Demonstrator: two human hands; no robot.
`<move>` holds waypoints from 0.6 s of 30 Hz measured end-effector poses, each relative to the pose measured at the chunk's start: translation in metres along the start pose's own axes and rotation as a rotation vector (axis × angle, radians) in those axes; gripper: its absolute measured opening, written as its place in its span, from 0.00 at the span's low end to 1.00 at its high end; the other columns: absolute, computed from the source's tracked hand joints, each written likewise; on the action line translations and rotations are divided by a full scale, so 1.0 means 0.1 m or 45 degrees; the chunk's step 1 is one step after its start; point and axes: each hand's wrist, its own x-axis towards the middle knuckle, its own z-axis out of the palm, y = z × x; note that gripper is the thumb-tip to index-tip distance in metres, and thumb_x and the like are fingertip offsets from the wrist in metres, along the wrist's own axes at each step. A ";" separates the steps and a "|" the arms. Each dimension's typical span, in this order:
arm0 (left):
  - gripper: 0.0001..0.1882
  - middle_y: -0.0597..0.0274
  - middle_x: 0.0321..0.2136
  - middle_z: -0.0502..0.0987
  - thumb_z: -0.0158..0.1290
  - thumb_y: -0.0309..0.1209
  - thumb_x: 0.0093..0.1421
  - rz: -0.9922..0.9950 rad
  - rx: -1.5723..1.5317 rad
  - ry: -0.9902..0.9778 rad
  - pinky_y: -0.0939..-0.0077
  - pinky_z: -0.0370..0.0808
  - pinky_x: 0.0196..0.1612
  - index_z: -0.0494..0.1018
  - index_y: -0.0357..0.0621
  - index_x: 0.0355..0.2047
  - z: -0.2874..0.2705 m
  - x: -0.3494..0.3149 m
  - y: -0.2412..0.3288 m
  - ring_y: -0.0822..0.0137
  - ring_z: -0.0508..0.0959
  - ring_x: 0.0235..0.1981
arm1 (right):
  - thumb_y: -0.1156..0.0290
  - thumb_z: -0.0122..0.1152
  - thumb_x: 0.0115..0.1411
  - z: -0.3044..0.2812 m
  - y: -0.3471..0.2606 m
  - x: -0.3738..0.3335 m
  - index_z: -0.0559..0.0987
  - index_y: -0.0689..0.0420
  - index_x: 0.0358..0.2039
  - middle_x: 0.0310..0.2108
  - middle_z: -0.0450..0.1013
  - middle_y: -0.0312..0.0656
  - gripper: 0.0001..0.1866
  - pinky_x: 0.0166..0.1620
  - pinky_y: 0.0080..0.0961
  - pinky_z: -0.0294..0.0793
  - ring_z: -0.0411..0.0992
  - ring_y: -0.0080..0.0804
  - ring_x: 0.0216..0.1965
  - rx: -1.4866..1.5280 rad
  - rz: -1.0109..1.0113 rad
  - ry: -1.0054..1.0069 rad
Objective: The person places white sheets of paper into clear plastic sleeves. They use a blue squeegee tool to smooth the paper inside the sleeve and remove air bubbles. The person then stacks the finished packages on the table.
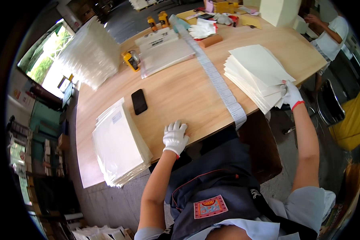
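Observation:
My left hand (175, 138), in a white knit glove, lies flat at the table's near edge with its fingers stretched out and nothing in them. My right hand (292, 95), gloved alike, pinches the near right corner of a cream paper sheet (260, 66) on a fanned stack at the right. A long strip of printed white labels (218, 78) runs across the table between my hands, its near end hanging over the edge. Left of my left hand is a stack of clear-sleeved cream sheets (118, 140), with a small label on the top one. A black phone (139, 101) lies beyond it.
Clear plastic bags (166, 56) lie stacked mid-table beside a yellow-and-black device (131, 61). White gloves (203, 29) and a brown block (210, 41) lie farther back. A plastic-wrapped bale (92, 52) stands far left. Another person (332, 36) and a black chair (330, 104) are at right.

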 end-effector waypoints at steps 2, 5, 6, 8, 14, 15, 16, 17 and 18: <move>0.19 0.61 0.44 0.68 0.55 0.36 0.46 -0.060 0.038 -0.057 0.60 0.63 0.51 0.70 0.54 0.41 -0.12 0.07 0.01 0.56 0.67 0.49 | 0.73 0.52 0.56 0.16 0.00 0.10 0.69 0.59 0.31 0.23 0.66 0.37 0.04 0.14 0.13 0.62 0.62 0.20 0.17 -0.002 -0.112 -0.079; 0.20 0.63 0.43 0.69 0.57 0.33 0.46 -0.174 0.057 -0.188 0.64 0.71 0.44 0.69 0.55 0.42 -0.30 0.13 0.04 0.57 0.68 0.48 | 0.77 0.52 0.54 0.10 -0.01 -0.01 0.69 0.58 0.30 0.26 0.70 0.39 0.03 0.14 0.13 0.62 0.63 0.20 0.16 0.018 -0.129 -0.161; 0.21 0.63 0.43 0.69 0.56 0.33 0.45 -0.192 0.018 -0.204 0.64 0.70 0.44 0.69 0.55 0.42 -0.33 0.13 0.03 0.57 0.68 0.47 | 0.77 0.52 0.54 0.11 0.07 -0.12 0.69 0.58 0.31 0.28 0.71 0.40 0.04 0.16 0.14 0.65 0.65 0.22 0.17 -0.007 -0.115 -0.152; 0.22 0.62 0.42 0.69 0.56 0.34 0.44 -0.219 -0.060 -0.231 0.63 0.70 0.45 0.68 0.56 0.43 -0.36 0.12 0.00 0.56 0.69 0.46 | 0.78 0.51 0.53 0.13 0.24 -0.48 0.70 0.59 0.34 0.31 0.72 0.41 0.07 0.19 0.17 0.70 0.69 0.25 0.20 -0.055 -0.095 -0.128; 0.16 0.61 0.40 0.69 0.51 0.28 0.49 -0.360 0.060 -0.314 0.61 0.72 0.40 0.69 0.56 0.40 -0.32 0.10 0.02 0.56 0.70 0.44 | 0.68 0.55 0.48 0.03 0.73 -1.41 0.70 0.66 0.45 0.38 0.74 0.45 0.24 0.38 0.26 0.75 0.75 0.32 0.34 -0.422 0.455 -0.806; 0.15 0.61 0.39 0.69 0.50 0.28 0.49 -0.336 0.076 -0.257 0.61 0.73 0.38 0.69 0.56 0.39 -0.28 0.11 -0.02 0.57 0.70 0.44 | 0.68 0.55 0.48 0.04 0.84 -1.53 0.70 0.67 0.44 0.36 0.74 0.45 0.23 0.37 0.25 0.75 0.75 0.32 0.34 -0.443 0.495 -0.799; 0.15 0.62 0.39 0.69 0.50 0.28 0.49 -0.319 0.040 -0.247 0.62 0.73 0.38 0.69 0.56 0.39 -0.25 0.10 -0.07 0.57 0.70 0.44 | 0.68 0.55 0.47 0.09 0.97 -1.67 0.71 0.68 0.43 0.34 0.75 0.45 0.23 0.36 0.24 0.75 0.75 0.32 0.33 -0.464 0.535 -0.792; 0.15 0.62 0.39 0.69 0.50 0.28 0.49 -0.296 0.000 -0.235 0.62 0.74 0.38 0.69 0.56 0.40 -0.25 0.09 -0.09 0.57 0.70 0.44 | 0.68 0.55 0.47 0.12 1.04 -1.77 0.71 0.68 0.43 0.33 0.75 0.45 0.23 0.36 0.24 0.75 0.75 0.32 0.33 -0.434 0.596 -0.811; 0.16 0.62 0.39 0.69 0.50 0.28 0.49 -0.274 -0.040 -0.224 0.63 0.74 0.38 0.68 0.56 0.40 -0.25 0.08 -0.12 0.58 0.70 0.44 | 0.68 0.55 0.47 0.12 1.08 -1.84 0.71 0.68 0.43 0.32 0.75 0.45 0.24 0.36 0.23 0.75 0.75 0.32 0.32 -0.403 0.657 -0.828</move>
